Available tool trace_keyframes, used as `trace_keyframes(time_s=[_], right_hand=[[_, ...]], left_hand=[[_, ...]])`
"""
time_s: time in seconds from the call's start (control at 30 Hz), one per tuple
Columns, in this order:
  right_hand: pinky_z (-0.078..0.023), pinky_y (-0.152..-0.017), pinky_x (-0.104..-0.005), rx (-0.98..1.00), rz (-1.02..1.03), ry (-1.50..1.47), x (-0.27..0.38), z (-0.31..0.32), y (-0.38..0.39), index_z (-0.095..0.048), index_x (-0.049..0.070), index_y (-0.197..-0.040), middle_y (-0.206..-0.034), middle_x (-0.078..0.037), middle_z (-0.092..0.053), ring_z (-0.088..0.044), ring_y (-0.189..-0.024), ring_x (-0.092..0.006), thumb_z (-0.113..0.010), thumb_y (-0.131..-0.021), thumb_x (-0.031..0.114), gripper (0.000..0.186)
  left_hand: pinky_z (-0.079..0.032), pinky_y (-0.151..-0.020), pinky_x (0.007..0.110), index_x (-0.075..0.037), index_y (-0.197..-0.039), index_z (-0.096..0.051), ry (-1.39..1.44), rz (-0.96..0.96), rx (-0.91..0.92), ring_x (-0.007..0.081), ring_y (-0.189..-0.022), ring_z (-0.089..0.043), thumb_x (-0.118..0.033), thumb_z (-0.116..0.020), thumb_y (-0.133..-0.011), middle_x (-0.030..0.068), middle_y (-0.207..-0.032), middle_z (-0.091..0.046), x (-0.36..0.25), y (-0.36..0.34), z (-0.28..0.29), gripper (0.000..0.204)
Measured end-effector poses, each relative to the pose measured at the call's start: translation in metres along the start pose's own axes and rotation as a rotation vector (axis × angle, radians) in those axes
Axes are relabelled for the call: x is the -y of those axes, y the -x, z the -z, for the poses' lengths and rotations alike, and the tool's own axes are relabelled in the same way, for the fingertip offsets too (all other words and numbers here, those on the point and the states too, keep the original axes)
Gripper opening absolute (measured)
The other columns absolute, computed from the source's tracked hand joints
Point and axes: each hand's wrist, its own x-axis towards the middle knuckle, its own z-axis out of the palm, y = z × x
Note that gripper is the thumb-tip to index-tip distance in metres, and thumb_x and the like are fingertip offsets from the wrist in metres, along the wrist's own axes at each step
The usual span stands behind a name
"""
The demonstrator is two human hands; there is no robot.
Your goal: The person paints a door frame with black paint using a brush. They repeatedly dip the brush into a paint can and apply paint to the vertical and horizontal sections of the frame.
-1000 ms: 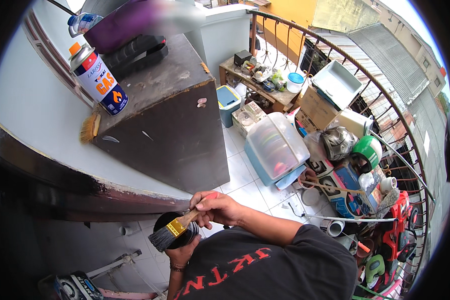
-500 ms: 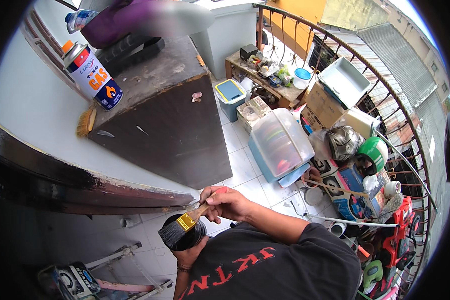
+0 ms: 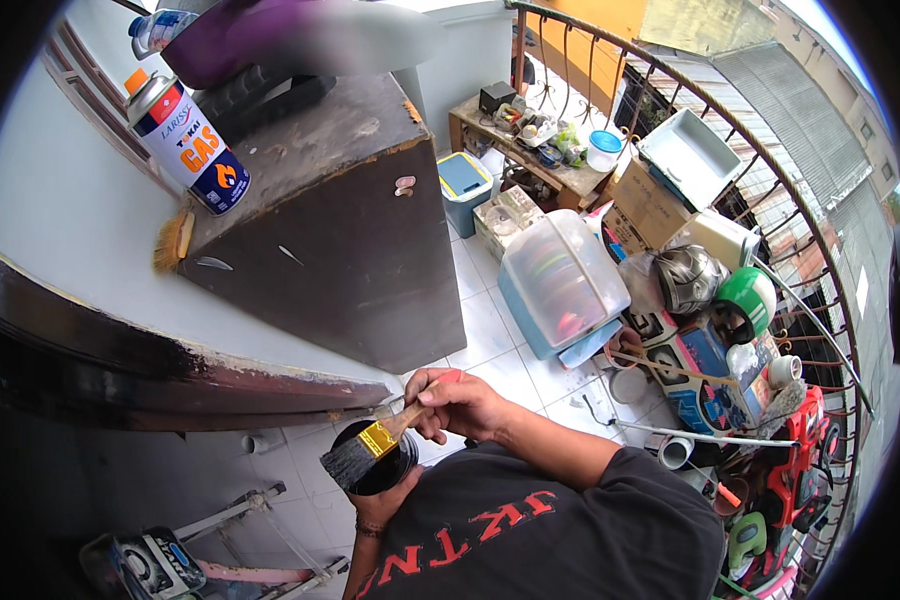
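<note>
My right hand (image 3: 462,404) is closed around the wooden handle of a paintbrush (image 3: 378,440), which has a yellow metal ferrule. Its dark bristles point down and left over the mouth of a black can (image 3: 398,468). Whether the bristles touch the rim I cannot tell. From below and beside it, my left hand (image 3: 388,506) grips that can, with a bracelet at the wrist. The can's contents are mostly hidden by the brush. Left of the can runs a long dark wooden beam (image 3: 200,388), glossy black in part and worn reddish-brown elsewhere.
A dark cabinet (image 3: 350,260) carries a gas canister (image 3: 195,150), and a straw-coloured brush (image 3: 174,242) hangs at its edge. A stepladder (image 3: 220,525) stands lower left. Rightward are a lidded plastic bin (image 3: 560,280), helmets (image 3: 746,300), boxes and a curved metal railing (image 3: 770,165).
The paintbrush has shifted slightly to the right over the can. Both hands keep their hold, and the surroundings have moved only a little in view.
</note>
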Motion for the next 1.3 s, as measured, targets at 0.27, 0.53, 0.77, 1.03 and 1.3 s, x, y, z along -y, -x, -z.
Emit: trace_keyframes(time_s=[0.27,0.53,0.77,1.03,1.3], right_hand=[[-0.054,-0.055,-0.0306,-0.038,-0.034,0.027,0.006,0.003,-0.003,-0.061,-0.003,-0.11,-0.077,-0.013,-0.068,-0.071,-0.069,-0.019,-0.064,-0.094,0.019,0.027],[-0.054,-0.055,-0.0311,-0.033,-0.049,0.021,0.007,0.006,-0.011,-0.061,-0.002,-0.11,-0.078,-0.013,-0.068,-0.071,-0.069,-0.0189,-0.064,-0.094,0.018,0.027],[-0.054,-0.055,-0.0317,-0.003,-0.06,0.014,0.012,0.005,-0.016,-0.061,-0.002,-0.11,-0.08,-0.014,-0.068,-0.071,-0.07,-0.0202,-0.065,-0.093,0.019,0.027],[-0.054,-0.056,-0.0308,-0.011,-0.091,0.018,0.008,0.006,-0.022,-0.061,-0.002,-0.11,-0.082,-0.012,-0.068,-0.071,-0.071,-0.0188,-0.065,-0.093,0.019,0.027],[-0.054,-0.056,-0.0306,0.004,-0.087,-0.008,0.007,0.012,-0.022,-0.061,-0.002,-0.11,-0.081,-0.012,-0.069,-0.071,-0.07,-0.0179,-0.065,-0.093,0.019,0.027]], left_hand=[[-0.05,-0.1,0.037,-0.002,-0.126,-0.061,-0.003,0.018,-0.016,0.0191,-0.11,-0.065,-0.018,-0.093,-0.07,0.0067,-0.119,-0.067,0.002,-0.002,-0.002,0.066],[-0.049,-0.101,0.037,-0.002,-0.127,-0.061,0.078,0.046,-0.057,0.0197,-0.111,-0.064,-0.018,-0.093,-0.069,0.007,-0.12,-0.066,0.001,-0.006,-0.004,0.069],[-0.049,-0.101,0.037,-0.004,-0.128,-0.061,0.014,-0.005,-0.087,0.0201,-0.112,-0.064,-0.017,-0.094,-0.068,0.0067,-0.121,-0.066,0.011,-0.005,-0.003,0.07],[-0.046,-0.104,0.04,-0.002,-0.133,-0.054,0.086,0.116,-0.077,0.0241,-0.115,-0.061,-0.024,-0.095,-0.067,0.0096,-0.124,-0.062,0.013,-0.001,0.0,0.081],[-0.041,-0.108,0.042,-0.002,-0.136,-0.05,-0.088,0.032,0.036,0.0255,-0.121,-0.057,-0.027,-0.095,-0.068,0.0105,-0.129,-0.059,0.023,-0.001,0.002,0.085]])
